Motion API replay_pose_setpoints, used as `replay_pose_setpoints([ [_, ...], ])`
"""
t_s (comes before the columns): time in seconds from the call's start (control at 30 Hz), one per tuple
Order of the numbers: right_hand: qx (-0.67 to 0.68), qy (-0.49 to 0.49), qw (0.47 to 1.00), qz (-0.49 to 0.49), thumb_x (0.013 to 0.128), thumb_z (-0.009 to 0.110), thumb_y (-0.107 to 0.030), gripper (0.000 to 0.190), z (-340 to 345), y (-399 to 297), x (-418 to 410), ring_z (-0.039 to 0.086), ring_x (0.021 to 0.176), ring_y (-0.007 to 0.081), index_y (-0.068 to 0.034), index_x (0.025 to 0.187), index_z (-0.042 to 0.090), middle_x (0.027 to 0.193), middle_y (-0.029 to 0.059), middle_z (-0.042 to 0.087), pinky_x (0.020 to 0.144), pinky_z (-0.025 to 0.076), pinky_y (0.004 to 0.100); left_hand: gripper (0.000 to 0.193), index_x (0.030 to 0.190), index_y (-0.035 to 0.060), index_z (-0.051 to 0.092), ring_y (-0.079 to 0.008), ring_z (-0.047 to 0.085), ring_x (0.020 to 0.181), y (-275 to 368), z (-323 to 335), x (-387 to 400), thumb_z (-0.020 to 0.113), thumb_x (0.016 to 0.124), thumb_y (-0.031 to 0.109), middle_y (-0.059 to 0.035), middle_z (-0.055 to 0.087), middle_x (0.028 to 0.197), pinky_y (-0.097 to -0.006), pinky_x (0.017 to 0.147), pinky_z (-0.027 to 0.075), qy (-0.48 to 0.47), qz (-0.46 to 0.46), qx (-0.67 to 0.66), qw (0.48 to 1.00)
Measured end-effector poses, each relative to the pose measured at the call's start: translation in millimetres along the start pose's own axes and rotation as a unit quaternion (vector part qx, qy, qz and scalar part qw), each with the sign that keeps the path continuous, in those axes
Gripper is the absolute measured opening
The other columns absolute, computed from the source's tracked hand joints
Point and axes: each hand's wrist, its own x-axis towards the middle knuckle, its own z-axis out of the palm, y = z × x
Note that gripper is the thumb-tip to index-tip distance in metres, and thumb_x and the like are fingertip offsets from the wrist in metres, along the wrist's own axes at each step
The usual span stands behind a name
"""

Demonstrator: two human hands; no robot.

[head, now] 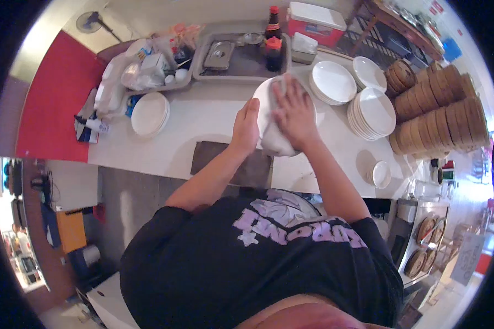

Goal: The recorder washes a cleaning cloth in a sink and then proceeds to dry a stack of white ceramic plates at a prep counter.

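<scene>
A round white plate (264,95) is raised over the counter, tilted towards me. My left hand (246,126) grips its left rim, thumb on the upper face. With fingers spread, my right hand (293,114) presses a pale cloth (276,140) flat on the plate; the cloth hangs past the near rim. Right of the hands stand stacks of white plates: one nearest (333,81), a taller one (371,112) and one farther back (369,73). Another white plate stack (150,113) sits to the left. Below my hands lies a dark mat (234,164) at the counter's front edge.
Bamboo steamers (440,127) are piled at the right, near a stack of small white dishes (380,174). Behind, a grey tray (243,76) holds sauce bottles (273,49) and a metal lid (219,55). A red-and-white cooler (315,25) stands beyond. Foam containers (112,88) crowd the left.
</scene>
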Motion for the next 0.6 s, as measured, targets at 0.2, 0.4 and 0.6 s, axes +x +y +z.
replay_pose_setpoints([
  [0.2,0.053,-0.061,0.995,-0.060,0.101,0.043,-0.039,0.065,27,-43,-21,0.014,0.154,0.0388,-0.018,0.161,0.026,0.168,0.0183,0.015,0.121,0.016,0.0577,0.054,0.132,-0.0074,0.058,-0.0193,0.060,0.114,-14,-44,2,0.041,0.109,0.038,-0.0152,0.066,0.123,-0.0326,0.101,0.044,0.083,-0.015,0.008,0.996],
  [0.4,0.067,-0.042,0.993,-0.087,0.095,0.050,-0.026,0.067,40,-43,9,0.017,0.153,0.0395,-0.018,0.159,0.031,0.168,0.0165,0.018,0.122,0.017,0.0542,0.056,0.134,-0.0077,0.056,-0.0237,0.057,0.121,-15,-59,-3,0.042,0.108,0.039,-0.0187,0.062,0.132,-0.0349,0.108,0.041,0.106,0.019,0.053,0.993],
  [0.6,0.053,-0.030,0.994,-0.089,0.100,0.051,-0.032,0.061,42,-49,9,0.019,0.152,0.0400,-0.015,0.157,0.036,0.164,0.0189,0.026,0.124,0.016,0.0503,0.050,0.125,-0.0100,0.060,-0.0272,0.064,0.113,22,-109,-15,0.045,0.107,0.035,-0.0217,0.063,0.129,-0.0374,0.098,0.050,0.197,-0.076,-0.056,0.976],
])
